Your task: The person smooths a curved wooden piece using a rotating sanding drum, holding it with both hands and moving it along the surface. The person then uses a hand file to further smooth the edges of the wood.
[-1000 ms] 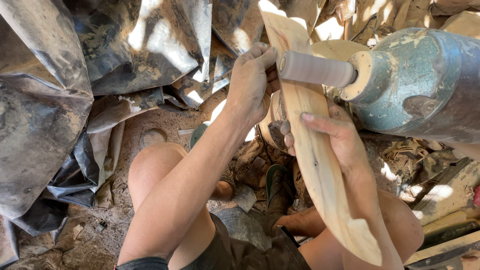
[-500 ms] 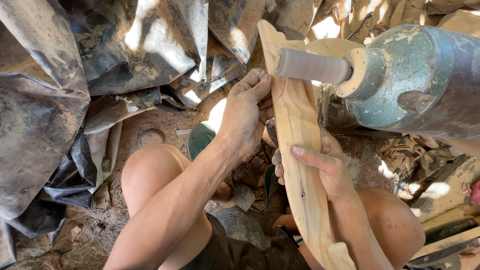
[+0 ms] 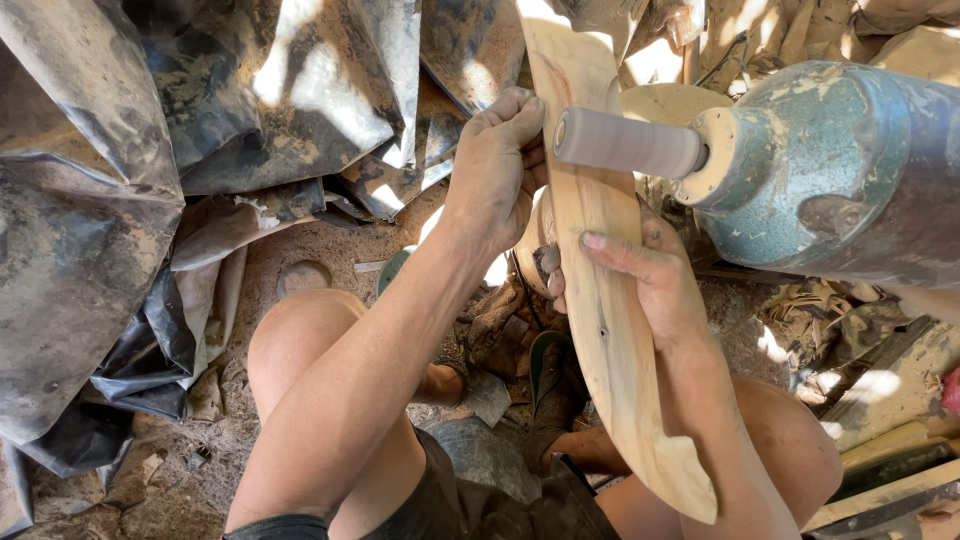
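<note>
Wooden plank (image 3: 600, 290), long and curved, is pressed against the grey sanding drum (image 3: 628, 143) of the teal motor (image 3: 830, 170). Left hand (image 3: 497, 165) grips its upper edge; right hand (image 3: 640, 275) clasps mid-length. Shaping seems underway; steady, even pressure looks needed next.

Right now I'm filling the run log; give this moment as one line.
left hand: grips wooden piece upper edge | right hand: holds its middle | wood against grey sanding drum | motor housing: blue-green, dusty

wooden board (image 3: 600, 250) left of sanding drum (image 3: 628, 143), tarpaulin (image 3: 150, 150) far left
</note>
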The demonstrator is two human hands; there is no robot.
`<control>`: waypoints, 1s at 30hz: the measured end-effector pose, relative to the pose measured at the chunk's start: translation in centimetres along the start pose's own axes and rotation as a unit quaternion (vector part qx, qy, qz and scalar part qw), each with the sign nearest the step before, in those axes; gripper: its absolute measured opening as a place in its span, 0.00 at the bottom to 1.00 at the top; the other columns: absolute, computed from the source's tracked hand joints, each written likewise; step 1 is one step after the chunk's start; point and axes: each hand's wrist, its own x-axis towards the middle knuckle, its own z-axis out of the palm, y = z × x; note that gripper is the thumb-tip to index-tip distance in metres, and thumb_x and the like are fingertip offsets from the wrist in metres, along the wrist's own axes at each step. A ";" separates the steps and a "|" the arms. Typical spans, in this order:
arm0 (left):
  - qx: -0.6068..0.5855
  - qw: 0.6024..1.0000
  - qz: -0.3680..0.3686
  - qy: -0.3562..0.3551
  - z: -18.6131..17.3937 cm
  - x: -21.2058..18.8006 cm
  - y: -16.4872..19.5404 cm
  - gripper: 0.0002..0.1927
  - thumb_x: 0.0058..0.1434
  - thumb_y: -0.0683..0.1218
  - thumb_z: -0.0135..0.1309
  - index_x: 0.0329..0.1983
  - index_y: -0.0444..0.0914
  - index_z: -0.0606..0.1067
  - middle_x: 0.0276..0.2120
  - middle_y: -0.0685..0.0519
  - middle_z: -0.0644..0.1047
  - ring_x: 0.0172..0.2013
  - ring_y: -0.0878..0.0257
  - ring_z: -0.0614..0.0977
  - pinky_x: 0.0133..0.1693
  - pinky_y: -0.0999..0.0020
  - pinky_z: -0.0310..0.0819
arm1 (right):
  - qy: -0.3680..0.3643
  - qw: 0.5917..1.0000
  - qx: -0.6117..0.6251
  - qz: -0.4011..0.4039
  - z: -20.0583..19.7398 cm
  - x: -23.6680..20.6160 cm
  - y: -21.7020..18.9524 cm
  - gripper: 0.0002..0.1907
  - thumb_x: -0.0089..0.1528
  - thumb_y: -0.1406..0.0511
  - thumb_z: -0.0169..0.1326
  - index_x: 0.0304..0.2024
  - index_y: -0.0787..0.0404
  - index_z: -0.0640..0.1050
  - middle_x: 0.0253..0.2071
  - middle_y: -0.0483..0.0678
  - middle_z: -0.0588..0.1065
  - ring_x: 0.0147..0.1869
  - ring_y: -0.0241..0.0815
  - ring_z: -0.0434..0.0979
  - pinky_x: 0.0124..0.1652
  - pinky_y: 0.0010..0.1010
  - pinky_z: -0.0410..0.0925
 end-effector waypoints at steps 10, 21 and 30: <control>-0.014 0.999 -0.025 -0.017 -4.6 -1.9 -0.6 0.09 0.75 0.44 0.42 0.40 0.38 0.72 0.35 0.53 0.79 0.33 0.68 0.82 0.41 0.69 0.84 | 0.016 1.000 0.001 -0.017 2.0 0.5 5.5 0.26 0.59 0.67 0.58 0.57 0.73 0.70 0.34 0.61 0.78 0.31 0.49 0.84 0.29 0.40 0.80; -0.011 0.997 -0.060 -0.054 -7.9 -4.9 -1.7 0.09 0.77 0.44 0.42 0.45 0.36 0.72 0.38 0.52 0.79 0.37 0.67 0.82 0.42 0.70 0.84 | 0.046 0.999 -0.028 0.001 3.3 -1.5 10.1 0.25 0.57 0.68 0.58 0.55 0.73 0.74 0.32 0.62 0.80 0.30 0.51 0.84 0.29 0.42 0.81; -0.001 0.998 -0.055 -0.029 -8.4 -5.1 -0.8 0.11 0.75 0.43 0.42 0.54 0.34 0.71 0.42 0.50 0.80 0.38 0.67 0.83 0.41 0.68 0.85 | -0.034 0.997 0.069 -0.031 3.5 -0.4 10.7 0.29 0.59 0.68 0.61 0.62 0.64 0.68 0.41 0.62 0.80 0.36 0.52 0.86 0.34 0.42 0.81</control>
